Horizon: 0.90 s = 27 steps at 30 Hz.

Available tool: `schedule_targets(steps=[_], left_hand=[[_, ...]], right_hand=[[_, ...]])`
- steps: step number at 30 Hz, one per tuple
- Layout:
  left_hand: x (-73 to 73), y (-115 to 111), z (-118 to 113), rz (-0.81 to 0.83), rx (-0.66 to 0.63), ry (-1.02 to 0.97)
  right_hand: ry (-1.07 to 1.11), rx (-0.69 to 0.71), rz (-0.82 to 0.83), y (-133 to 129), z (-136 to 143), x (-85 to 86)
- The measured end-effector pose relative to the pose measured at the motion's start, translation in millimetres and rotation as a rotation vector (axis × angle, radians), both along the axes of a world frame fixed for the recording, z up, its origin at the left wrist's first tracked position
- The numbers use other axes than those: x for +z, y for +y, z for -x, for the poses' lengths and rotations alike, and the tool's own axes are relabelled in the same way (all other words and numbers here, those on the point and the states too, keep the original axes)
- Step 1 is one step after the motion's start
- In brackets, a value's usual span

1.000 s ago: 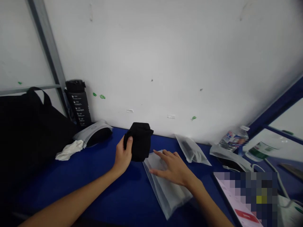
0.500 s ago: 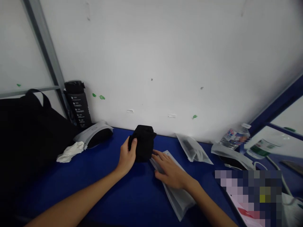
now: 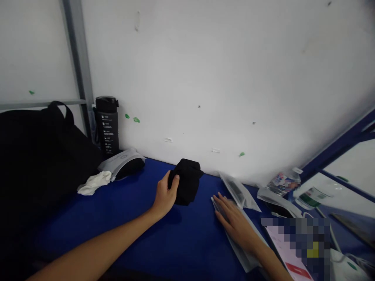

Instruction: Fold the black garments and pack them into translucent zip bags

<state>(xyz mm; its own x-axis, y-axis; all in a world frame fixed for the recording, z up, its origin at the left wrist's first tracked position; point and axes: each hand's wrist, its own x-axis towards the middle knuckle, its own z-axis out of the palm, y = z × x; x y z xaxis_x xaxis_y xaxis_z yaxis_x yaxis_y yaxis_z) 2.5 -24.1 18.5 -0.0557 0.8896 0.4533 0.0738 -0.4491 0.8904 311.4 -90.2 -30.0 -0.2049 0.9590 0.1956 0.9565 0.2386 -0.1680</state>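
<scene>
A folded black cloth item (image 3: 187,182) is held up over the blue table (image 3: 140,230), near the wall. My left hand (image 3: 166,193) grips its left edge, thumb on the near face. To the right, my right hand (image 3: 234,222) lies flat with fingers extended on a translucent plastic bag (image 3: 250,261). Part of that bag is hidden under the hand and forearm. Just beyond it rests another translucent bag (image 3: 238,191) with something dark inside.
At the left are a large black bag (image 3: 43,156), a dark bottle (image 3: 109,127), a crumpled white tissue (image 3: 94,183) and a pouch with a black item (image 3: 129,166). At the right are a clear bottle (image 3: 283,182), another pouch (image 3: 278,203) and a pink sheet (image 3: 285,249).
My right hand and the translucent bag beneath it have moved right, away from the black cloth item. My left hand still holds that item. The camera view has shifted.
</scene>
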Motion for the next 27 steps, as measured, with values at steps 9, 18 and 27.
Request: schedule_targets(steps=[9,18,27], left_hand=[[0.8,-3.9,1.2,-0.047,0.018,0.002],[-0.1,-2.7,1.9,-0.01,0.001,0.02],[1.5,-3.4,1.8,0.025,0.005,0.017]], right_hand=[[0.168,-0.139,-0.16,-46.5,-12.1,-5.7],[0.335,-0.196,-0.306,-22.2,-34.4,1.6],[0.191,-0.287,-0.408,16.6,-27.8,-14.6]])
